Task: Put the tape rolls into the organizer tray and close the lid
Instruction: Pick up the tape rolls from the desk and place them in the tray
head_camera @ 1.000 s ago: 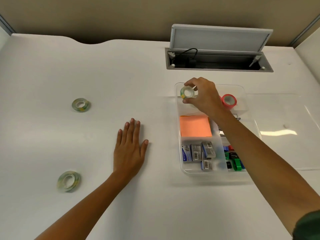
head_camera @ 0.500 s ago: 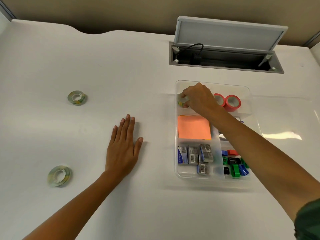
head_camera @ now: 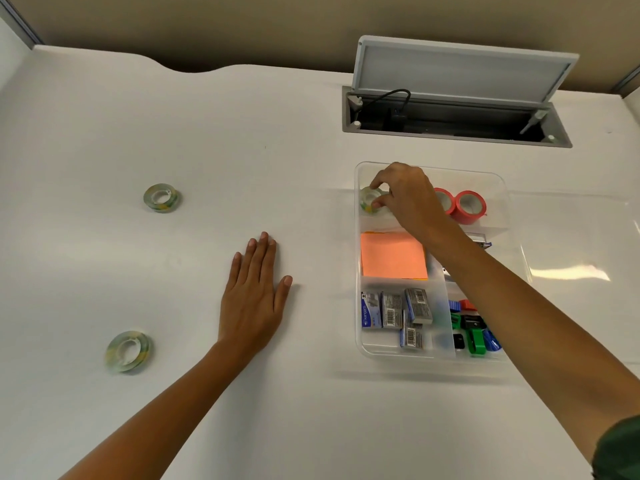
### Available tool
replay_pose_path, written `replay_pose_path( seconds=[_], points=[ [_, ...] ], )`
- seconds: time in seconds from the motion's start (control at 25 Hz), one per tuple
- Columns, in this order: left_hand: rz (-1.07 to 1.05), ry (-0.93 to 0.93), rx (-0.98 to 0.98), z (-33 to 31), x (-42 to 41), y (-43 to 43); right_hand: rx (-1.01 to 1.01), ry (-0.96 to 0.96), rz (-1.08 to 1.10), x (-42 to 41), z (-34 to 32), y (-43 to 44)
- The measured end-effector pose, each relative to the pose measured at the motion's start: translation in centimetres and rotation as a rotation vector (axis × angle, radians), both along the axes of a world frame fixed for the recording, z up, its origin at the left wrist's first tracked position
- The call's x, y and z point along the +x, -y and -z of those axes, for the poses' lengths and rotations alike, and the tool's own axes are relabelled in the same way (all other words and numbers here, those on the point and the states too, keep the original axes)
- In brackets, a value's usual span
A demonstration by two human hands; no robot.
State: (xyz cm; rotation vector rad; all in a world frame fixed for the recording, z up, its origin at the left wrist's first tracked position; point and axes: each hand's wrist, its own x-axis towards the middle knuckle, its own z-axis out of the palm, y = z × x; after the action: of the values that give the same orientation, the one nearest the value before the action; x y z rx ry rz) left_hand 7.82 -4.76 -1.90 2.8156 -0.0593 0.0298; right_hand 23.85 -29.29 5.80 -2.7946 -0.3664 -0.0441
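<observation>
White tabletop [head_camera: 207, 133] carries two loose tape rolls, near [head_camera: 128, 351] and far [head_camera: 161, 198], beside the left hand [head_camera: 254, 299], flat and spread. Farther off, the right hand [head_camera: 407, 199] pinches a roll [head_camera: 370, 200] in the tray [head_camera: 358, 258]'s far compartment; letting go comes next, I'd say, lid [head_camera: 571, 271] open.

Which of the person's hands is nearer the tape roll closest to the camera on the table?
Left. The left hand lies flat just right of the near tape roll; the right hand is far off inside the organizer tray.
</observation>
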Motion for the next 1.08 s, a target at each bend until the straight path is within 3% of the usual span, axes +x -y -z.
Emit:
replay_pose_path(
  seconds=[0.16, 0.28, 0.4, 0.56, 0.72, 0.88, 1.08],
  points=[
    [0.032, -0.019, -0.045, -0.4, 0.2, -0.3, 0.232, 0.197, 0.061, -3.5, -1.8, -1.5],
    [0.028, -0.013, -0.157, -1.6, -0.2, -1.3, 0.370, 0.212, 0.048, -6.7, -2.8, -3.9],
    [-0.040, 0.125, -0.166, -3.2, -2.4, -3.6, 0.444, 0.208, -0.004, -9.7, -3.4, -6.9],
    [-0.223, 0.243, -0.135, -4.2, -6.5, -8.9, 0.473, 0.083, -0.146, -13.5, -2.8, -12.1],
    [-0.452, 0.120, -0.147, -3.2, -10.3, -15.8, 0.427, -0.099, -0.324, -16.7, -0.9, -18.3],
    [-0.442, -0.042, -0.039, -1.7, -13.2, -19.3, 0.388, -0.263, -0.441, -18.9, 1.4, -23.5],
    [-0.424, -0.033, 0.052, -1.1, -13.8, -19.5, 0.323, -0.361, -0.496, -20.1, 3.1, -26.9]
  ],
)
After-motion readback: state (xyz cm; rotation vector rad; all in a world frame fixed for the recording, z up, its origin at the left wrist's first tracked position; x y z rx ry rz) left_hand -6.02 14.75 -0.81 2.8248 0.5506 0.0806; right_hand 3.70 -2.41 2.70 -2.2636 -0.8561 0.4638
